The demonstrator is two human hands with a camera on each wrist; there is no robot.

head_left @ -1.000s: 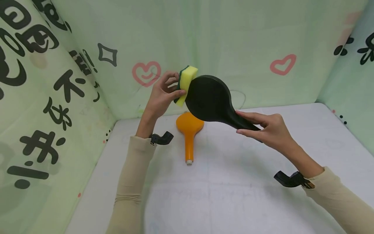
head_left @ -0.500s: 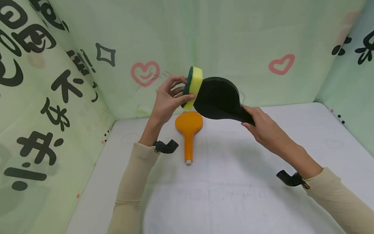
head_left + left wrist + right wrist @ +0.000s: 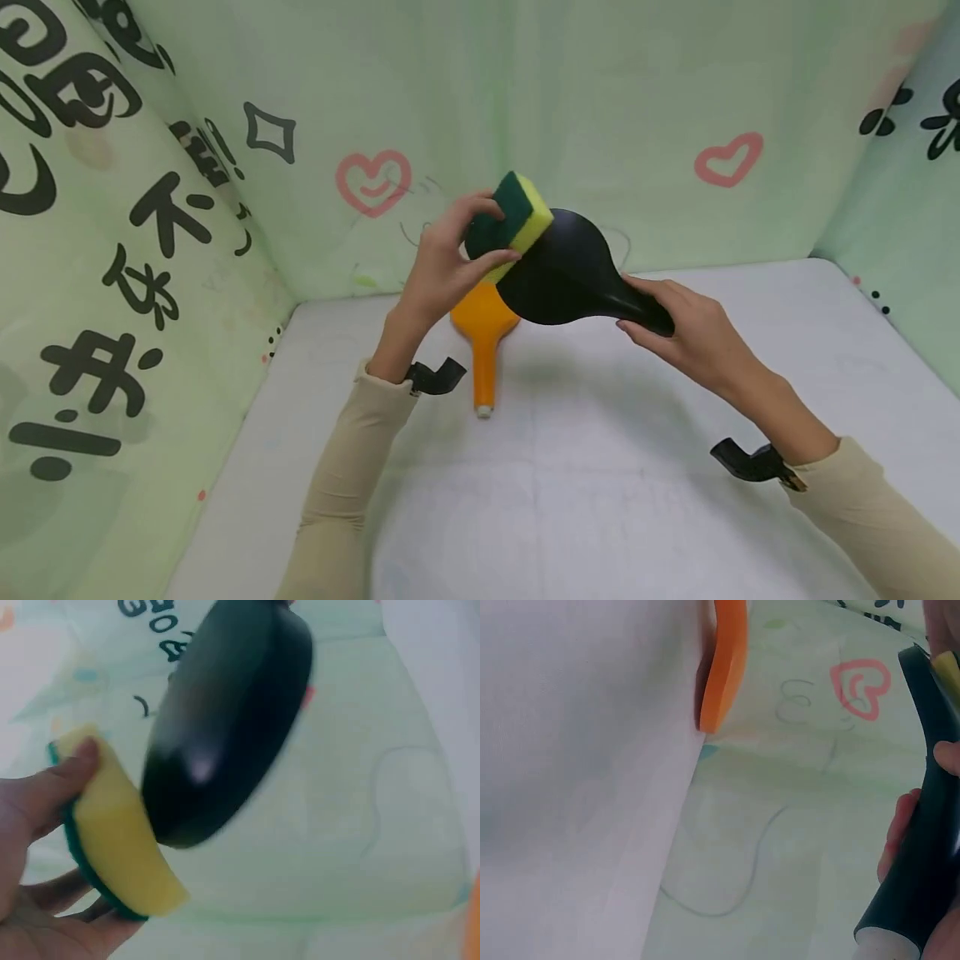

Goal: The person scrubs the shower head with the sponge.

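Blk paddle: up off the table (image 3: 570, 517), a bit off ctr of head view twd 2 o'clock; round head (image 3: 558, 262) up, handle running out twd 4 o'clock. Smooth, shiny; prob. stiff, fairly light, maybe slick if wet. Can't tell if hollow.
Best hold, paddle: the handle, nr its outer end, leaving the head free; a firm grip shd stop it twisting, as the wide head likely makes it top-heavy.
Sponge (image 3: 517, 218): yellow w/ green backing, against head's 10 o'clock edge, yellow side twd paddle. Prob. v. light, squashy, hard to damage; green layer likely stiffer. Take by its edges or the green back, yellow face clear.
L hand (image 3: 446, 262): pinching sponge, thumb at its lower edge, fingers over the green; forearm reaching up twd 1 o'clock.
R hand (image 3: 693, 329): clamped on paddle handle, digits on both sides; forearm coming in twd 10 o'clock.
Hands: apart, linked only via sponge & paddle.
Orange paddle (image 3: 485, 342): lying on table, 7–8 o'clock of blk one, its head partly hidden behind sponge & L hand; handle to 6 o'clock, white tip (image 3: 483, 412). Untouched.
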